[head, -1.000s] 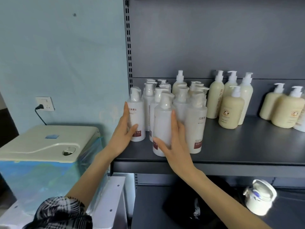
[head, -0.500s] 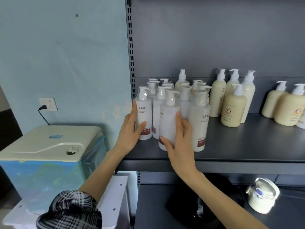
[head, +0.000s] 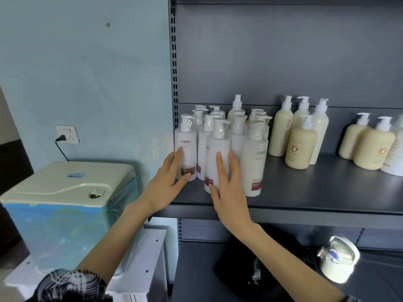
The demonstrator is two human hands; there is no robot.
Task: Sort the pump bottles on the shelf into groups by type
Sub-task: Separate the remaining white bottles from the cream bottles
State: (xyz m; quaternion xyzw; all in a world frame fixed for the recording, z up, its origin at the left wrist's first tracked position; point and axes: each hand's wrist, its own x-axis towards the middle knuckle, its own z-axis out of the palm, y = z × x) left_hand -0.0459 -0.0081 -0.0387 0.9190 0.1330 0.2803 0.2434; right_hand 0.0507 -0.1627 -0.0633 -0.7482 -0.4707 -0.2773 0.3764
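Observation:
Several white pump bottles with dark red labels stand packed together at the left end of the grey shelf [head: 305,192]. My left hand [head: 168,184] lies with straight fingers against the leftmost white bottle [head: 186,147]. With fingers straight, my right hand [head: 226,182] presses on the front white bottle [head: 217,149], beside another white bottle [head: 254,162]. To the right stand tall cream bottles [head: 281,131] with a short cream bottle [head: 299,147] in front. More short cream bottles [head: 373,149] stand at the far right.
A cream-lidded blue machine [head: 65,192] stands left of the shelf under a wall socket [head: 68,134]. The shelf upright [head: 173,62] borders the white bottles. On the lower shelf sit a black bag [head: 250,269] and a white jar [head: 337,260].
Both hands stay on the same white bottles, which have been pushed back and closer into the white group. The view has shifted slightly.

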